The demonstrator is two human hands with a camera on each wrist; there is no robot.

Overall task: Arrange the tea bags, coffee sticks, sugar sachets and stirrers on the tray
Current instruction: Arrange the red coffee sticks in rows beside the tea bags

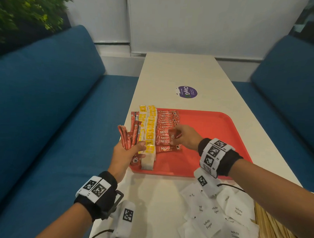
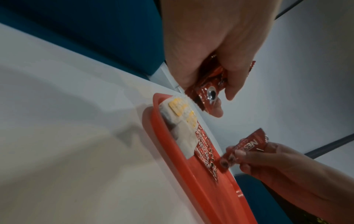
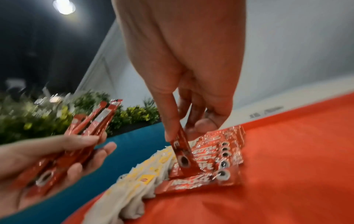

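Observation:
A red tray (image 1: 214,131) lies on the white table. Along its left side runs a row of tea bags (image 1: 150,134) with yellow tags, and beside them a row of red coffee sticks (image 1: 165,126). My left hand (image 1: 133,152) hovers at the tray's left edge and grips a fanned bundle of coffee sticks (image 1: 131,135), also visible in the left wrist view as a bundle (image 2: 206,91). My right hand (image 1: 180,137) pinches a single coffee stick (image 1: 174,136) over the near end of the coffee row; this stick (image 3: 182,156) points down onto the row (image 3: 220,151).
White sugar sachets (image 1: 220,219) lie scattered on the table near me, with wooden stirrers (image 1: 275,229) at the lower right. A purple sticker (image 1: 187,92) sits beyond the tray. Blue sofas (image 1: 46,106) flank the table. The tray's right half (image 3: 296,151) is bare.

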